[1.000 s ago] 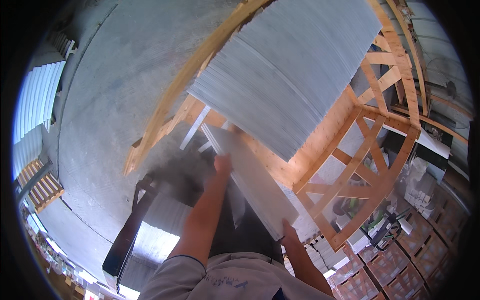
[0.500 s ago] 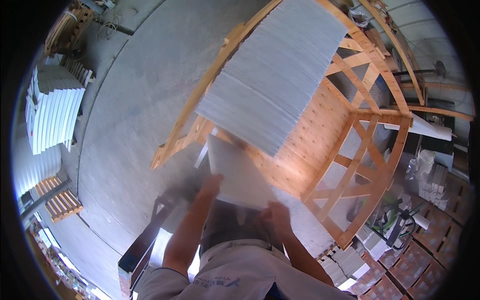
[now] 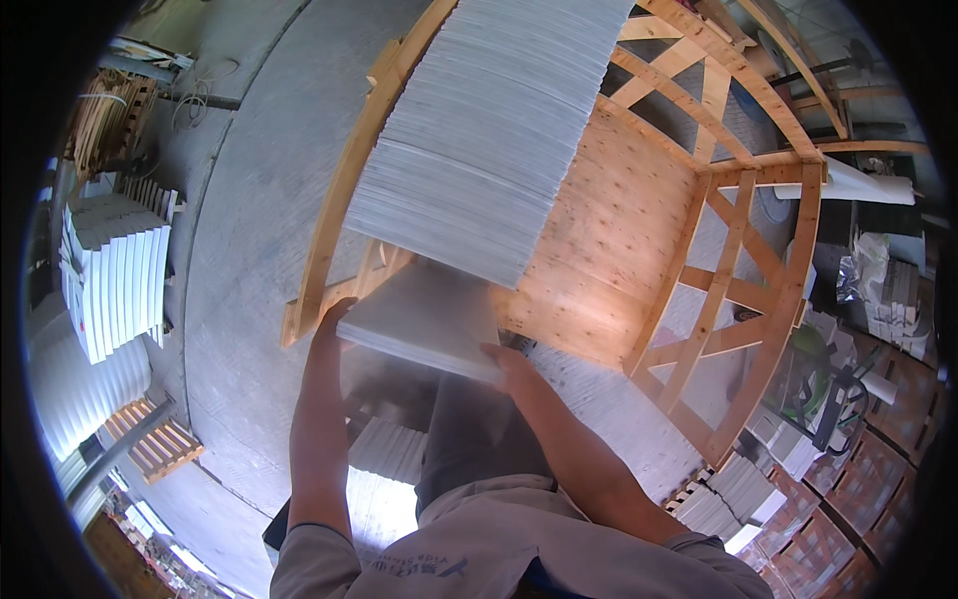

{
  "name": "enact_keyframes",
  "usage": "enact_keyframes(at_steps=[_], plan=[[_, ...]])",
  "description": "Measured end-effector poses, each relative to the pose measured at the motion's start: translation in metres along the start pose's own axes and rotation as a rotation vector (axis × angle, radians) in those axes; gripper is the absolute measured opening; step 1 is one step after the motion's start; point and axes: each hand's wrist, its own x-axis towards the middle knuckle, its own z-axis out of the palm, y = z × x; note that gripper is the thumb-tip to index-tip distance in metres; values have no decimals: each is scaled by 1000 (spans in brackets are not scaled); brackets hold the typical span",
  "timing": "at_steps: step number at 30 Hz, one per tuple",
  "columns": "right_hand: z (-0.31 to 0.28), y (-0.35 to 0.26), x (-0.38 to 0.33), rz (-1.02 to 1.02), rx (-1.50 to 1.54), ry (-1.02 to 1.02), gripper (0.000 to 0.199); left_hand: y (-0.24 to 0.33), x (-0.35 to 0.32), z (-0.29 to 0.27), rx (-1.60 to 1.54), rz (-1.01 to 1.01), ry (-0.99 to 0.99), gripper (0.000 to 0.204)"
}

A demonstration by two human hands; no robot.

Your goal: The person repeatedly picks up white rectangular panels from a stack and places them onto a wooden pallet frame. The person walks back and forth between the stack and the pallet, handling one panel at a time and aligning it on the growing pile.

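Observation:
Between my hands is a pale grey, flat square slab (image 3: 429, 314), held nearly level in front of my body. Its near edge shows layered lines, so it may be more than one piece. My left hand (image 3: 337, 315) grips the left edge, fingers partly hidden. On the near right corner, my right hand (image 3: 507, 363) is closed with the thumb on top. Just beyond the slab, a long row of grey slabs (image 3: 469, 150) stands on edge, packed tightly inside an open wooden crate (image 3: 589, 240). The slab's far edge lies close to this row's near end.
The crate's cross-braced side (image 3: 714, 344) lies to the right, its long rail (image 3: 344, 190) to the left. Another stack of slabs (image 3: 384, 469) sits by my left leg. White slabs (image 3: 115, 270) and a wooden pallet (image 3: 150, 439) stand far left.
The slab has gone from steeply tilted to nearly level, and my hands have moved up along its sides. My view has shifted, with the crate now further left and higher.

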Motion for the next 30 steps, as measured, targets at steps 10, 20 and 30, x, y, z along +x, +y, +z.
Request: enact_keyframes(at_steps=[10,20,30], plan=[[1,-2,-5,-21,-3,-24,41,-62,-108,96,14,353,344,60],[15,-18,-19,-49,-724,142,63,-67,-89,121,-372,359,593,35],[15,-9,15,-155,-990,181,62,-63,-88,106,-218,444,654,27]])
